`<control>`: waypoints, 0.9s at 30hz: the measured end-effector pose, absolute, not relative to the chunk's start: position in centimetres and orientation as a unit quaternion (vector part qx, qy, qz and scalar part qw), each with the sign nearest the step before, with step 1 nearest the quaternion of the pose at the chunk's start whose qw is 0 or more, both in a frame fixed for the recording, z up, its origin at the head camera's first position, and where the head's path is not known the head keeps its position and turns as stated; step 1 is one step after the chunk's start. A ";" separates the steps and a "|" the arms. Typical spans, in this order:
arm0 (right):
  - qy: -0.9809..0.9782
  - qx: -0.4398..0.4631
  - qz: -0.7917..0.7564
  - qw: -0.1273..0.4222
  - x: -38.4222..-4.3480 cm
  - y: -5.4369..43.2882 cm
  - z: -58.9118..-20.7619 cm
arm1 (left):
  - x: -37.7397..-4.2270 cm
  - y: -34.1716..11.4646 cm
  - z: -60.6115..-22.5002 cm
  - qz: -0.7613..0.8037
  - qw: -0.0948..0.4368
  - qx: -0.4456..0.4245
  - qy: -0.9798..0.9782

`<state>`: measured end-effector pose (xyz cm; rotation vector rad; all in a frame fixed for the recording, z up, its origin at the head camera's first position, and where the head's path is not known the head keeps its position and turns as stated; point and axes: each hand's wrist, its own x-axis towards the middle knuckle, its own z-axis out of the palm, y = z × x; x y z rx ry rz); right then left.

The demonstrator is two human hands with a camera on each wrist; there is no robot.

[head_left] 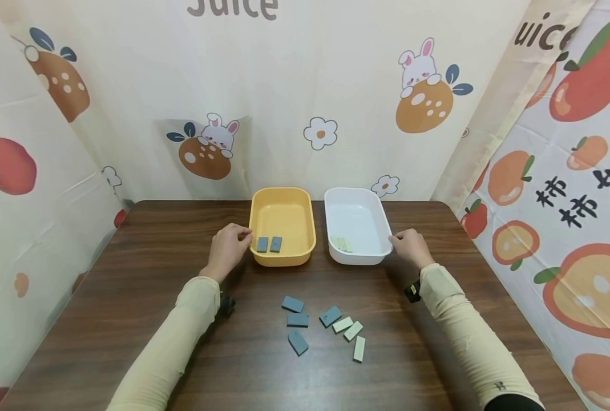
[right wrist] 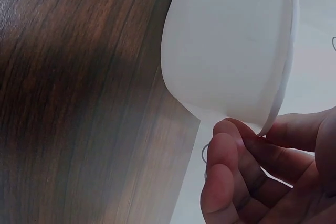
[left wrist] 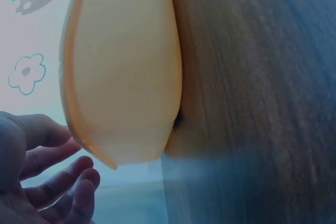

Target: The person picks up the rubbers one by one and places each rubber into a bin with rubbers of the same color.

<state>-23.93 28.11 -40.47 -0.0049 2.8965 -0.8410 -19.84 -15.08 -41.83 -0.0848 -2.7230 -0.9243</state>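
Note:
My left hand (head_left: 226, 246) pinches the left rim of a yellow plastic bin (head_left: 284, 260); in the left wrist view its fingertips (left wrist: 73, 141) meet the rim's edge. Two blue-grey blocks (head_left: 276, 244) lie inside that bin. On the right, my right hand (head_left: 411, 246) holds the right rim of a white bin (head_left: 357, 258), thumb and fingers (right wrist: 223, 150) at the edge in the right wrist view. Pale green blocks (head_left: 342, 244) lie in its front left corner. Several blue-grey blocks (head_left: 297, 320) and three pale green blocks (head_left: 359, 349) are scattered on the table before the bins.
Both bins stand side by side on a dark wooden table (head_left: 130, 308), near its back edge, with a narrow gap between them. Printed curtains (head_left: 305, 85) hang behind and at both sides. Each wrist carries a small black device.

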 end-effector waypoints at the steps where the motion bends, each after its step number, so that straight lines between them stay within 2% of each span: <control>1: 0.959 -0.001 -0.277 0.062 -23.9 28.1 -40.5 | -19.8 -15.0 -41.8 -0.319 0.137 -0.033 -0.937; 9: 0.957 0.003 -0.281 0.066 -24.0 28.1 -40.5 | -19.7 -14.9 -41.8 -0.325 0.150 -0.045 -0.933; 27: 0.956 0.003 -0.287 0.068 -24.1 28.2 -40.8 | -19.5 -13.9 -41.4 -0.319 0.101 -0.089 -0.938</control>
